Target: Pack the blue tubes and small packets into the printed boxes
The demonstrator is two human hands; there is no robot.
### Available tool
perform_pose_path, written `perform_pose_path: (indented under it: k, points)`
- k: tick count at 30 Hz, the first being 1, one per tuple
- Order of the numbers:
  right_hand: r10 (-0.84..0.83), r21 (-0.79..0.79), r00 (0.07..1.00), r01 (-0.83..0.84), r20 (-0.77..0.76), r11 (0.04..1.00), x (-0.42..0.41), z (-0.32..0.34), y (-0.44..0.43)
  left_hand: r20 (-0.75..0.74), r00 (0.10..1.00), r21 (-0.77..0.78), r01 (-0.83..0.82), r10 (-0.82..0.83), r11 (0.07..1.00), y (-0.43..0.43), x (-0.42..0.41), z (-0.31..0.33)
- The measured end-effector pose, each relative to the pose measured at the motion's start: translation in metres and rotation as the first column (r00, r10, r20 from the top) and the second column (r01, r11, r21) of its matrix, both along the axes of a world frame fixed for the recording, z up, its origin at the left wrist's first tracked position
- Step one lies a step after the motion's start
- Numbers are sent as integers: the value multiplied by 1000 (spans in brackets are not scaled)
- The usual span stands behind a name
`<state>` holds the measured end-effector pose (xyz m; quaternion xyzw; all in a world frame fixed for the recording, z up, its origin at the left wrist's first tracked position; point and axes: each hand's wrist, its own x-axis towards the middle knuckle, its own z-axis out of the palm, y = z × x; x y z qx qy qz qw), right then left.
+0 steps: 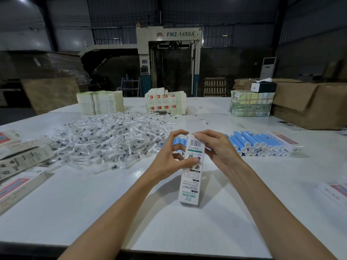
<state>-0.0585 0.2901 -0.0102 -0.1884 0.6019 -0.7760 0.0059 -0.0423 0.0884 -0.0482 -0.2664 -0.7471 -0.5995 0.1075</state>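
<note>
Left hand (173, 150): fingers (180, 132) curled, thumb and fingertips pinching the upper part of one printed box (192, 171) from its left side. Right hand (216, 147): fingers (199, 135) pressed together at the box's far end, by the barcode, apparently working the end flap. Box held tilted above the table (169, 222), near end lowest, approx. centre of view; cannot tell whether it touches the table.

Step in hand, as judged: closing or opening the far end flap. To do it well: keep the left-hand pinch firm but not crushing the carton walls; tuck flap square w/ the right fingertips; keep box tilted so contents don't slide out. Contents not visible, so fill status unconfirmed.

Counts:
- Box in hand: 1.
- Blue tubes (257, 142): one stacked row just behind the hands, running right; approx. 20+ visible, exact no. not countable, some hidden by the hands.
- Small packets (105, 137): one large loose heap, left-centre; hundreds, uncountable.
- Printed boxes at left edge (24, 156): several, overlapping.
- One at right of tube row (285, 141); one part-seen at right edge (336, 192).
- Flat carton stacks at far side (165, 102): 3 groups.
</note>
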Motion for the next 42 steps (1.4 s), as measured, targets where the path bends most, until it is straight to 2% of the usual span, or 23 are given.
perform_pose_path:
  k: [4,8,12,24,31,37,42]
  points:
    - [12,64,998,-8,-56,998,1,-2,5,-2,1000,10,-4,4,1000,-2,2,1]
    - [-23,138,989,43,-143,989,2,-2,8,82,997,34,9,-12,999,-4,3,-1]
    - [-49,200,978,91,-205,976,2,-4,8,65,998,7,2,-3,1000,-4,4,-1]
    - [-125,183,961,173,-247,968,0,-10,1,32,999,38,-3,2,999,-3,8,-2]
    - [-195,252,910,299,-367,920,1,-12,-4,36,999,72,3,-5,997,-2,6,-4]
    - [-116,300,910,249,-397,921,2,-14,-3,90,996,140,4,-16,990,-3,2,-7]
    - [-151,249,910,261,-387,933,0,-19,-6,85,996,132,6,-17,991,-1,3,-7]
